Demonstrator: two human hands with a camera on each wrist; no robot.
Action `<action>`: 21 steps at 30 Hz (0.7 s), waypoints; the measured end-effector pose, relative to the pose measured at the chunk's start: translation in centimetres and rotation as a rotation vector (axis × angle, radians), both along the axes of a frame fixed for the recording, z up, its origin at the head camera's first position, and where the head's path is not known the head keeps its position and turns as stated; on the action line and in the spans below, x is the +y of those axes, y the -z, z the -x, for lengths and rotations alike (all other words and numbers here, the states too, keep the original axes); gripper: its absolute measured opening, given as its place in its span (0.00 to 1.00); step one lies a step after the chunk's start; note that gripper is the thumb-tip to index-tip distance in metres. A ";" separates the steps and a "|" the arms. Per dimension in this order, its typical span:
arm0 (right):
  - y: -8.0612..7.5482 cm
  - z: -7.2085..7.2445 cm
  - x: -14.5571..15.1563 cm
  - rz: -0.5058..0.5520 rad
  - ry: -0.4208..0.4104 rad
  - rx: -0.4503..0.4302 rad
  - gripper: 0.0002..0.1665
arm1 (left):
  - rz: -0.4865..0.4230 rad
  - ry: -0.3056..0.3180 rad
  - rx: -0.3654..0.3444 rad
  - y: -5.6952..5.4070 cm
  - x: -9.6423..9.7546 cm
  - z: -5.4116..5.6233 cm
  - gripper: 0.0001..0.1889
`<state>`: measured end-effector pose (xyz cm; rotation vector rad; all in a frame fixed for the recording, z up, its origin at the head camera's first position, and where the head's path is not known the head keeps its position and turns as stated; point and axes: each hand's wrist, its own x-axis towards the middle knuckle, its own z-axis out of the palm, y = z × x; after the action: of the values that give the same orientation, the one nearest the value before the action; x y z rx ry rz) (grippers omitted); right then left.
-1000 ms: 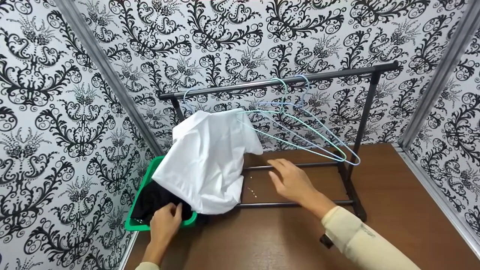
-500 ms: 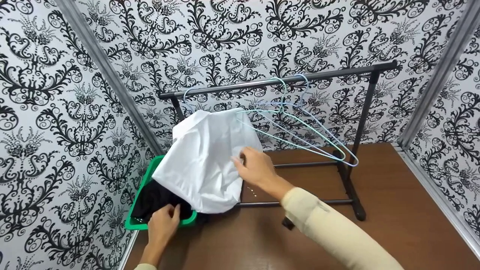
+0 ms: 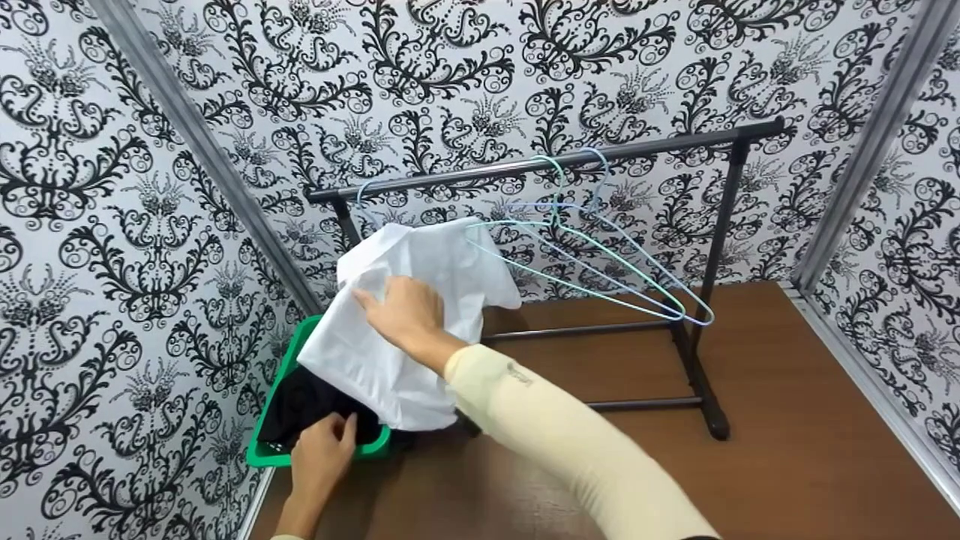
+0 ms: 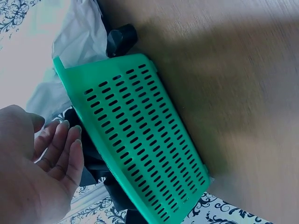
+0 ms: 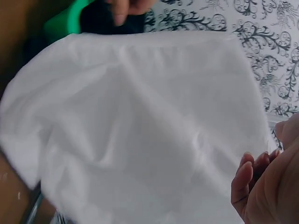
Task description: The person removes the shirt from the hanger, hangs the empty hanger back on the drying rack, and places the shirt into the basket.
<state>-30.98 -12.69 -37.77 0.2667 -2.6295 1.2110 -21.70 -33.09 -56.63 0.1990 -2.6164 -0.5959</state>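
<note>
A white shirt [image 3: 349,360] hangs from a pale blue hanger [image 3: 360,199] at the left end of the rack, its lower part overlapping a green basket [image 3: 256,450]. My right hand [image 3: 409,311] is in front of the shirt near its left side. Its fingers are loosely bent in the right wrist view, with no cloth seen between them. My left hand [image 3: 322,450] hovers at the basket's near rim, beside black clothing [image 3: 311,397] inside. The left wrist view shows this hand's fingers [image 4: 60,149] relaxed, holding nothing, next to the basket's slotted wall [image 4: 135,130].
A dark metal rack [image 3: 465,174] stands on the brown table [image 3: 810,420]. Toward its right hang a mint green hanger [image 3: 560,184] and another pale blue hanger [image 3: 606,169], both bare. Patterned wall panels [image 3: 480,60] enclose the back and sides.
My right hand has swung left from the gap under the bare hangers to the front of the white shirt. The left hand has stayed by the basket.
</note>
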 end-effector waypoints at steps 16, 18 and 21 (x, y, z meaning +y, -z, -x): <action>-0.7 1.7 -3.4 0.008 0.052 0.036 0.40 | 0.013 0.010 0.013 -0.1 1.2 0.4 0.17; -0.7 2.0 -3.6 -0.008 0.059 0.023 0.39 | 0.007 0.017 0.017 -0.3 1.1 0.5 0.17; -1.1 2.5 -3.9 -0.026 0.078 0.016 0.38 | 0.003 0.020 0.001 -0.5 0.8 0.6 0.17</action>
<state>-33.46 -16.63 -36.71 0.1757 -2.6173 1.1456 -22.26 -32.29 -56.17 0.1713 -2.6207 -0.5990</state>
